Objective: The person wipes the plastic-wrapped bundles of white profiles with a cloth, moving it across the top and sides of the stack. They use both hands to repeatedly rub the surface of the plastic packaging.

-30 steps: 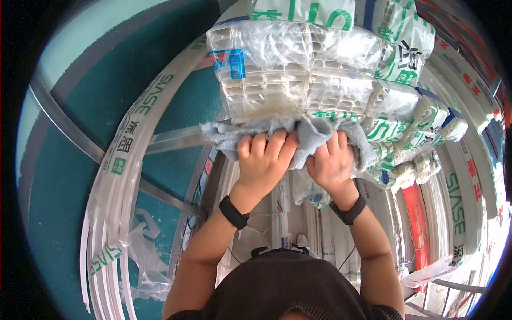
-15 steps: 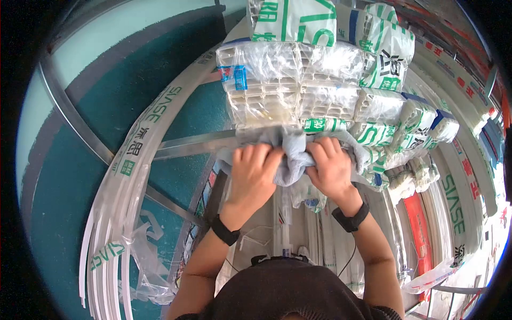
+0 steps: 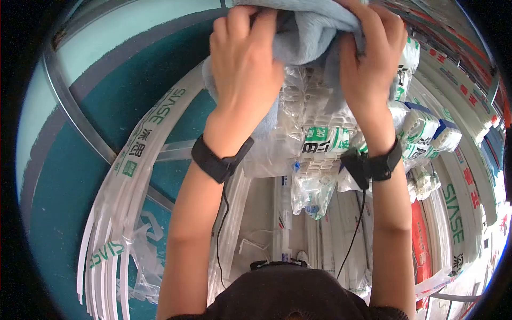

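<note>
A blue-grey cloth [image 3: 314,37] is bunched up at the top of the head view, in front of a stack of plastic-wrapped white profiles [image 3: 293,101]. My left hand [image 3: 245,69] grips its left part with bent fingers. My right hand [image 3: 373,58] has its fingers curled round the right part. Between the hands the cloth sags in folds, and part of it hangs down beside each hand. The upper edge of the cloth runs out of the picture. Black bands with cables sit on both wrists.
Long wrapped strips [image 3: 141,138] printed in green curve down on the left by a teal wall [image 3: 53,213]. A metal rack bar [image 3: 181,149] runs behind my left forearm. More wrapped profiles [image 3: 453,208] and a red strip [image 3: 421,245] stand on the right.
Both hands have risen from the lower front of the stack to the top of the view, carrying the cloth with them. The lower wrapped ends of the stack now show beneath.
</note>
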{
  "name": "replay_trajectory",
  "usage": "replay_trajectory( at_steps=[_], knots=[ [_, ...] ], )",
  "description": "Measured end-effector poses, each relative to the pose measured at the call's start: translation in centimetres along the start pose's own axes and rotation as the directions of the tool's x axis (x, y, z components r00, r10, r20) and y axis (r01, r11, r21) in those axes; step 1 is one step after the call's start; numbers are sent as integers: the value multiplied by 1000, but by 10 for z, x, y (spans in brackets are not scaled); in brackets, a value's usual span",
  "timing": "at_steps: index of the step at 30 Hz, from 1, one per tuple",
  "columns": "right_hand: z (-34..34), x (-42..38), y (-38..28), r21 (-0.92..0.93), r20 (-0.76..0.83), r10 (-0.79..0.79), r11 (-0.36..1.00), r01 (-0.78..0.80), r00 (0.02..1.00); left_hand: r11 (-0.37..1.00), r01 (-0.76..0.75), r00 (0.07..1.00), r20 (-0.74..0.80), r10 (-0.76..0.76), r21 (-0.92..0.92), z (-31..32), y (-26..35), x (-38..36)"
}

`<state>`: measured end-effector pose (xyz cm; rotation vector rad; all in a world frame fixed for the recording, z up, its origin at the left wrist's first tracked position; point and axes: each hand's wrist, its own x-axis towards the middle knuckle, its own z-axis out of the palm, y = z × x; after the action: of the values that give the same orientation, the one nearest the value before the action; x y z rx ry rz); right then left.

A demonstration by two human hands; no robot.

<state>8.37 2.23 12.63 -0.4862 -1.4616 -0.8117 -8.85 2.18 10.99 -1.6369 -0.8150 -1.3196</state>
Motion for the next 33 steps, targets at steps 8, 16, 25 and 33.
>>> replay_trajectory(
  at_steps=[8, 16, 25, 33],
  knots=[
    [53, -12, 9, -130, 72, -36, 991, 45, 997, 991, -25, 989, 147, 5, 135, 25, -5, -10],
    [33, -36, 8, -163, 237, -80, 979, 121, 968, 993, -93, 980, 185, 79, 70, 14, -2, -28],
    [10, -89, -7, -220, 412, 16, 972, 82, 911, 997, -66, 951, 299, 72, -28, 2, 13, -89],
    [-10, -139, -32, -343, 557, 155, 938, 55, 816, 997, 16, 912, 410, 19, -81, -14, 27, -125]
  ],
)
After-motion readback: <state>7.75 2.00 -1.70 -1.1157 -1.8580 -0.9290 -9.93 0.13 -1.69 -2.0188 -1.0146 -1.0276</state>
